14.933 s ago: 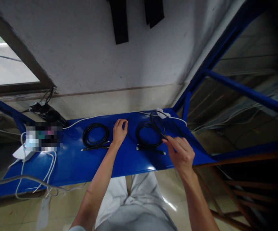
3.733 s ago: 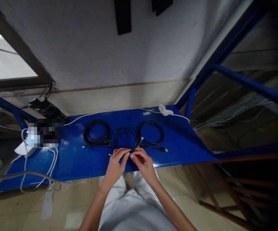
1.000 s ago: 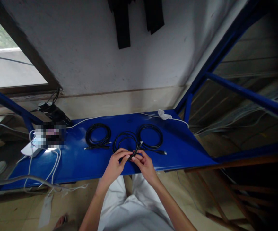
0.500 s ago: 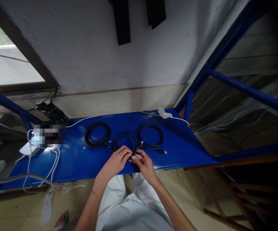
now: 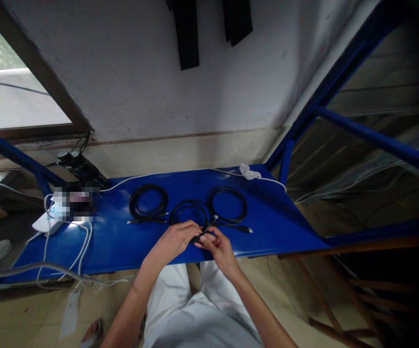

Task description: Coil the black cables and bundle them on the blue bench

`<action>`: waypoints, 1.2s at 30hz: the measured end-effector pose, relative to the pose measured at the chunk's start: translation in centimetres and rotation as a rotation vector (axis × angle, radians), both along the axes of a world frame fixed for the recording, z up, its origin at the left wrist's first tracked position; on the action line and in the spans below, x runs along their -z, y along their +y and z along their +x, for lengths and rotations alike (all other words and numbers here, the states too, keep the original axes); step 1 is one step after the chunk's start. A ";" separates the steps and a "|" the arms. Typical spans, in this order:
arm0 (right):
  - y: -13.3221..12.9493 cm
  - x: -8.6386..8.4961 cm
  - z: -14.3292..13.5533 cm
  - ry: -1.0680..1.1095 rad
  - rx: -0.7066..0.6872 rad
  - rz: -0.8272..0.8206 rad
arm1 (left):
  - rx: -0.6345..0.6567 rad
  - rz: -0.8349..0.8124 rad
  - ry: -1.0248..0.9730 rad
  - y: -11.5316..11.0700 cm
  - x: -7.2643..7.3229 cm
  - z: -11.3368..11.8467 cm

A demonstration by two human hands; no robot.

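Observation:
Three coiled black cables lie on a blue table. Both my hands are at the front of the middle cable (image 5: pixel 188 202), near the table's front edge. My left hand (image 5: pixel 179 237) is closed, pinching the cable's lower side. My right hand (image 5: pixel 215 245) grips the same bundle with thumb and fingers, beside a metal-tipped plug that points up and right. The left coil (image 5: pixel 148 202), with its plug ends in front, and the right coil (image 5: pixel 227 204), with a plug to its lower right, rest untouched.
The blue table (image 5: pixel 267 227) stands against a wall, with blue metal bars at both ends. A white power strip (image 5: pixel 44 221) with white cords sits at the left. Along the back runs a white cord with a crumpled white wrapping (image 5: pixel 250 171). A wooden chair (image 5: pixel 343 309) stands at the right.
My left hand has shifted slightly, its fingers lying flatter over the front of the middle coil. My right hand keeps nearly the same grip. The view has moved a little.

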State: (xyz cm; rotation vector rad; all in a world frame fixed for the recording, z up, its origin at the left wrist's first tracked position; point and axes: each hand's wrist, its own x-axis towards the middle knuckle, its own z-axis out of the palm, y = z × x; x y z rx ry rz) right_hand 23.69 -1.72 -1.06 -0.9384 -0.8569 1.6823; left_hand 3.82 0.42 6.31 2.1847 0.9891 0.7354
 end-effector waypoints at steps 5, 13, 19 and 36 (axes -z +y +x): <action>0.2 0.7 0.2 0.009 0.008 0.001 | 0.011 0.156 0.188 0.5 0.8 0.4; 0.3 0.3 0.4 0.023 -0.008 -0.021 | -0.046 0.215 0.212 1.0 1.1 0.6; 0.4 -0.1 0.6 0.026 -0.005 -0.048 | -0.162 0.185 0.154 0.7 1.5 0.7; 0.3 -0.6 0.3 0.019 0.011 0.000 | -0.397 0.032 -0.316 -2.1 2.9 3.0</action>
